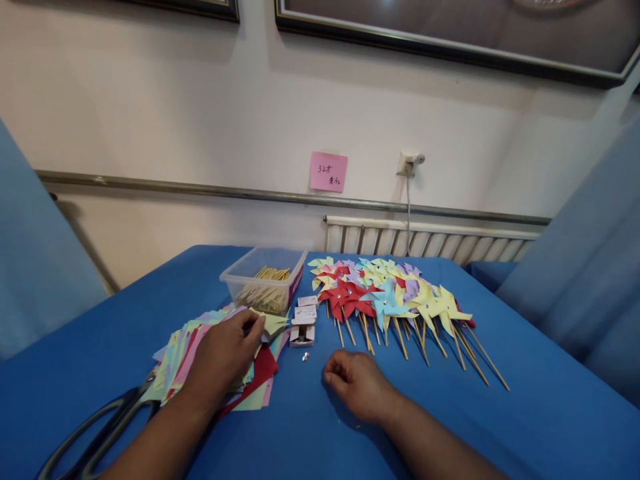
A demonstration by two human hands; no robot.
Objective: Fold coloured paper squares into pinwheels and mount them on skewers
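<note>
The person's left hand [225, 357] lies palm down on a fanned stack of coloured paper squares [183, 350] at the near left of the blue tabletop [500, 427]. Its fingertips are bent over the stack's far edge, touching a pale yellow cut sheet [274, 325]; whether they pinch that sheet or only press on it cannot be told. The right hand [357, 383] rests apart from it on bare cloth to the right, fingers curled in loosely, with nothing visible inside them. A small silver pin [305, 357] lies between the two hands, just far and left of the right knuckles, so the right hand is the nearer one. Beyond the pin stand small white boxes [303, 325], and further back a clear tub [240, 277] of wooden sticks [273, 273]. Finished pinwheels [390, 293] lie in a row to the far right, sticks pointing near and right. Black scissors [90, 433] lie by the left forearm.
</note>
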